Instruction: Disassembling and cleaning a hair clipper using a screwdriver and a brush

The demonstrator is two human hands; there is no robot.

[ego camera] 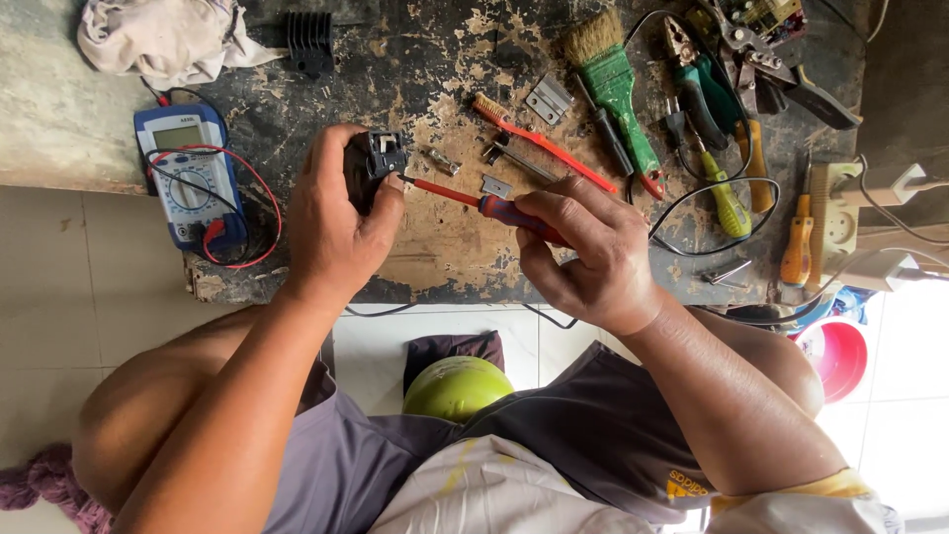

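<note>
My left hand (336, 222) grips a small black electrical part (374, 160) just above the worn dark workboard (435, 59). My right hand (583, 247) holds a red-handled screwdriver (484, 205), and its tip touches the black part's right side. Small metal pieces (496, 186) lie on the board just beyond the screwdriver shaft. A red-handled toothbrush (539, 141) lies beside them.
A blue multimeter (188, 178) with red and black leads sits at the left. A white rag (163, 40) lies at the far left corner. A green-handled paintbrush (615, 79), pliers (697, 84), several screwdrivers (727, 203) and a power strip (835, 222) crowd the right. A pink bucket (840, 356) stands on the tiled floor.
</note>
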